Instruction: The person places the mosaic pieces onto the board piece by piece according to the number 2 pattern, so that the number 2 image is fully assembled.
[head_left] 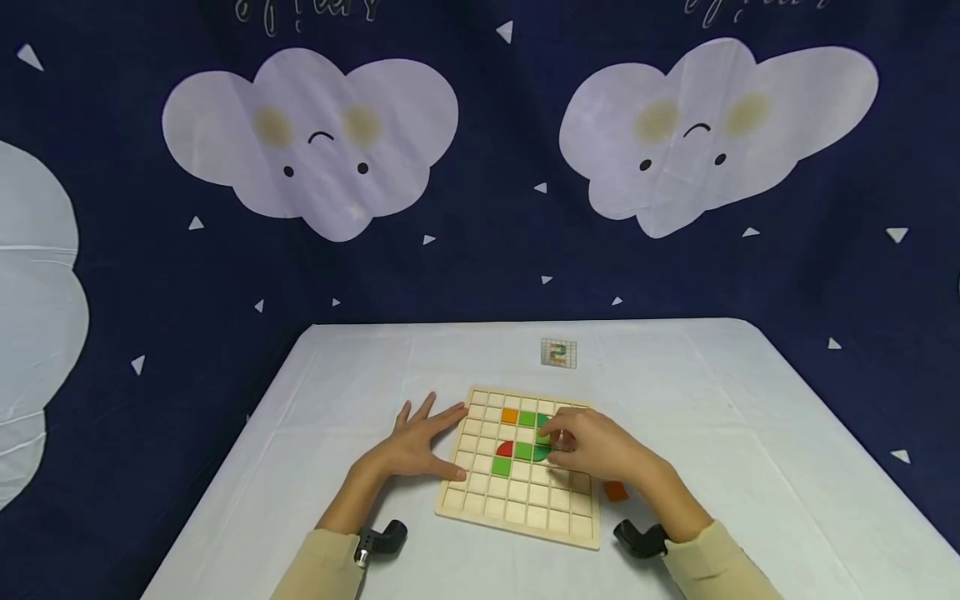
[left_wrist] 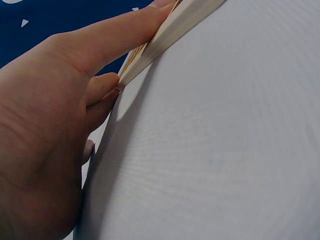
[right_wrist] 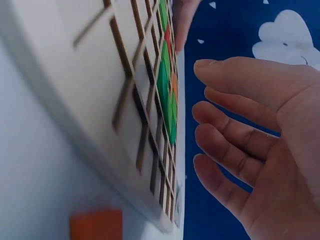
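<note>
A person's left hand (head_left: pixel 416 446) lies flat with fingers spread, pressing the left edge of a wooden grid board (head_left: pixel 517 508) at the middle of a white table (head_left: pixel 300 417). The right hand (head_left: pixel 592 446) hovers above the board's green pieces (head_left: pixel 527 419), fingers loosely bent, holding nothing. An orange piece (head_left: pixel 616 491) lies just right of the board.

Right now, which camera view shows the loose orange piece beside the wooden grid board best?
The right wrist view: the orange piece lies close and unhidden on the tablecloth. The head view shows it small, partly behind the right hand. The left wrist view misses it.
</note>
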